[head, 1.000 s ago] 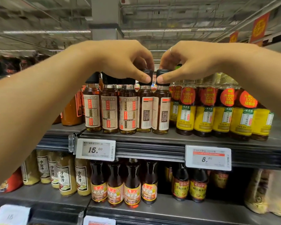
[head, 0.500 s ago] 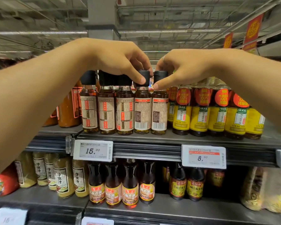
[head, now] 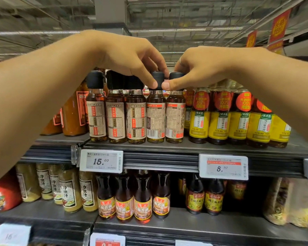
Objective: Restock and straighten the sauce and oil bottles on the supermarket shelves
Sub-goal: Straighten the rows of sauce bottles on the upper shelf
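Observation:
Five small amber oil bottles with black caps stand in a row at the front of the upper shelf [head: 185, 148]. My left hand [head: 132, 57] pinches the black cap of the fourth bottle [head: 155, 119], whose barcode side faces out. My right hand [head: 199, 68] pinches the cap of the fifth bottle [head: 175, 121], whose label is turned partly sideways. The three bottles to the left [head: 116, 121] show their front labels. Both gripped bottles stand upright on the shelf.
Yellow-labelled oil bottles [head: 220, 121] crowd the shelf right of the row; orange sauce bottles [head: 73, 118] stand to the left. Price tags 15.00 [head: 101, 161] and 8.60 [head: 223, 166] hang on the shelf edge. Below stand dark sesame oil bottles [head: 124, 197] and pale dressing bottles [head: 69, 190].
Both hands have twisted the two right-hand bottles by their caps; the labels have rotated, first to a speckled side, now to barcode and side text.

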Available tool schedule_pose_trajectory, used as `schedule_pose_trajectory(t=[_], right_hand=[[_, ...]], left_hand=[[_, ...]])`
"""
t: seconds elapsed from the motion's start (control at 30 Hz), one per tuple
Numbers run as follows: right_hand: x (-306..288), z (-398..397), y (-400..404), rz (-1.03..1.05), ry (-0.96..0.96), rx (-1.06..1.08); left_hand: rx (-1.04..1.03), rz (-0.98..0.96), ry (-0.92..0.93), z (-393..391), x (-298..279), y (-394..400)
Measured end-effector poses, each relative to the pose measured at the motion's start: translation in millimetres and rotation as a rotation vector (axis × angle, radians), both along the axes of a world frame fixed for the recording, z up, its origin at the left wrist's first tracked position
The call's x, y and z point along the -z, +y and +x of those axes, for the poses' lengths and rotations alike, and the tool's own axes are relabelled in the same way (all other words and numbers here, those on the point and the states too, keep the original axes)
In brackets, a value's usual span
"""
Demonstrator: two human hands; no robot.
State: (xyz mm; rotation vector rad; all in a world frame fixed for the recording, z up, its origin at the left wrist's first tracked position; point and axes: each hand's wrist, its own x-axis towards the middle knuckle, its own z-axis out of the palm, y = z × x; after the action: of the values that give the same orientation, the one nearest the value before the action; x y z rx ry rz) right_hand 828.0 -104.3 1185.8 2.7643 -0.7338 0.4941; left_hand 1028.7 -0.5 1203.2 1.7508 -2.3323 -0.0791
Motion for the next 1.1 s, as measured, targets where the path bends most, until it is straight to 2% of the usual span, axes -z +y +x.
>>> schedule_pose_trajectory(t=[0.17, 0.33, 0.5, 0.7, 0.83, 1.03, 1.1], right_hand=[[-8, -9, 4, 0.150, 0.020, -0.107], [-3, -2, 5, 0.029, -0.028, -0.090], [0, -8, 5, 0.099, 0.014, -0.110], [-1, -8, 7, 0.078, 0.044, -0.107], [-4, -8, 10, 0.069, 0.053, -0.076], [-13, 4, 36, 0.039, -0.206, -0.263], [-11, 22, 48, 0.015, -0.163, -0.283]], left_hand=[[-0.037, -0.123, -0.110, 0, 1, 3], [0.030, -0.095, -0.036, -2, -1, 5], [0.008, -0.101, -0.050, 0, -1, 6], [-0.011, -0.115, -0.088, -4, 4, 9], [-0.034, -0.194, -0.089, -1, 8, 16], [-0.062, -0.435, 0.001, 33, 12, 53], [-0.109, -0.432, 0.004, 46, 17, 63]])
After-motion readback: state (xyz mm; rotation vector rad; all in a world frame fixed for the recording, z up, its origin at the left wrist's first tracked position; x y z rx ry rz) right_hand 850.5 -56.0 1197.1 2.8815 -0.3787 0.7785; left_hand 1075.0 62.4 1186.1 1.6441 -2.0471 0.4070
